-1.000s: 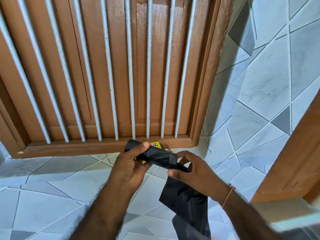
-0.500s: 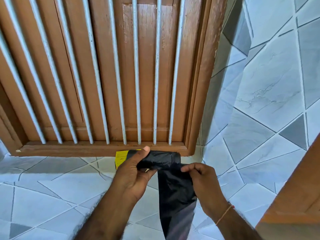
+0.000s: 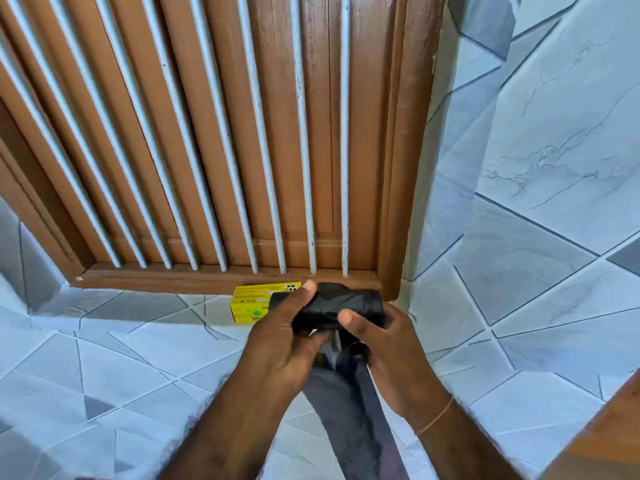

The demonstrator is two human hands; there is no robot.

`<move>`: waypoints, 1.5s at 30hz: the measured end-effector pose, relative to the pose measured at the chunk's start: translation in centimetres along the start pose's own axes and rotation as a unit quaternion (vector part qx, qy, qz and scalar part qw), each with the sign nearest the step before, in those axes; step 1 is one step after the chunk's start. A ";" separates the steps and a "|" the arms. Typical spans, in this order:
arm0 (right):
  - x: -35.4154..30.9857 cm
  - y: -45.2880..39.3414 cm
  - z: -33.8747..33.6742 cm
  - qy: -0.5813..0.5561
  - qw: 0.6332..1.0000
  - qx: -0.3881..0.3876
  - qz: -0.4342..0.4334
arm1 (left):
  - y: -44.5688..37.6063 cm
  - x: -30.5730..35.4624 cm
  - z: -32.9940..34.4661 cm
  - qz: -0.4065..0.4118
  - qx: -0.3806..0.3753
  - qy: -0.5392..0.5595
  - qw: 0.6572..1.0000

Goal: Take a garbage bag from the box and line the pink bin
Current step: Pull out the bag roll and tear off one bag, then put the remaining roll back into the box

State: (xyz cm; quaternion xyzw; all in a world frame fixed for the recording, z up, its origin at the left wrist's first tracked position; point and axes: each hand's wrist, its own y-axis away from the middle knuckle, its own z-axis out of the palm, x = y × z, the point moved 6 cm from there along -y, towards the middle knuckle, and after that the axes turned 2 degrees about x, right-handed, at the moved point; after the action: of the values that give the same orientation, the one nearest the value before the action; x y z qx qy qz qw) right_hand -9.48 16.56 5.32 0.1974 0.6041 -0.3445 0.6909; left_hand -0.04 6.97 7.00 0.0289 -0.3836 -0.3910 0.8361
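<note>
A black roll of garbage bags is held in front of me, just below the window sill. My left hand grips its left end, thumb on top. My right hand grips its right part, thumb pressed on the front. One unrolled black bag hangs from the roll down between my forearms. The yellow box lies on the tiled ledge behind my left hand, partly hidden by it. The pink bin is out of view.
A brown wooden window frame with white metal bars fills the upper view. Grey-blue tiles cover the ledge and the wall on the right. A wooden edge shows at the lower right.
My right hand has moved up from the hanging bag onto the roll. Both hands and the roll sit closer together, and more of the yellow box shows.
</note>
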 end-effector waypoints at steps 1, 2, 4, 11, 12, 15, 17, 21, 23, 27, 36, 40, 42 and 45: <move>0.0 -0.1 -0.1 0.004 1.000 0.012 0.001 | -0.2 -0.1 0.1 0.000 -0.005 0.000 1.000; 0.0 -0.3 -0.3 0.006 1.000 0.019 0.003 | -0.4 -0.1 0.2 -0.001 -0.013 -0.001 1.000; 0.1 -0.4 -0.3 0.003 1.000 0.023 0.012 | -0.9 -0.1 0.0 -0.004 -0.021 -0.009 1.000; 0.2 -0.7 0.3 0.026 0.998 0.056 0.004 | -3.0 0.8 -1.0 -0.015 -0.082 -0.130 0.988; 0.2 -0.7 0.3 0.026 0.997 0.069 0.004 | -3.4 1.2 -1.3 -0.021 -0.099 -0.167 0.981; 0.2 -0.5 -0.4 0.026 0.993 0.116 -0.004 | -5.8 3.7 -3.1 0.081 -0.075 -0.341 0.934; 0.6 -0.2 -1.1 0.042 0.987 0.158 0.007 | -7.8 6.8 -4.4 0.251 -0.045 -0.504 0.825; 2.3 -0.4 -2.5 -0.012 0.973 0.224 0.047 | -11.2 8.3 -4.4 0.390 -0.113 -0.779 0.478; 3.1 -0.7 -2.6 -0.006 0.969 0.240 0.060 | -12.3 7.9 -4.4 0.366 -0.118 -0.841 0.380; 3.9 -1.3 -2.5 -0.007 0.963 0.259 0.074 | -13.2 6.8 -4.3 0.350 -0.125 -0.864 0.340; 3.8 -2.4 -2.3 -0.013 0.958 0.277 0.067 | -12.2 4.4 -2.3 0.405 -0.198 -0.858 0.246; 3.9 -3.0 -2.0 -0.002 0.961 0.267 0.067 | -12.3 3.8 -1.6 0.358 -0.210 -0.880 0.230; 3.8 -3.0 -2.1 0.000 0.962 0.265 0.066 | -12.3 4.0 -1.7 0.336 -0.223 -0.871 0.280; 3.3 -2.9 -2.3 -0.007 0.965 0.256 0.055 | -11.7 4.4 -2.1 0.324 -0.240 -0.848 0.344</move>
State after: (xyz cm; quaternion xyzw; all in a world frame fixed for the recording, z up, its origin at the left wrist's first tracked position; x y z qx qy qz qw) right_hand -13.07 15.33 2.10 0.3981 0.4789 -0.4511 0.6393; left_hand -4.28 -4.63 4.15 -0.6465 -0.7567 0.0198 0.0957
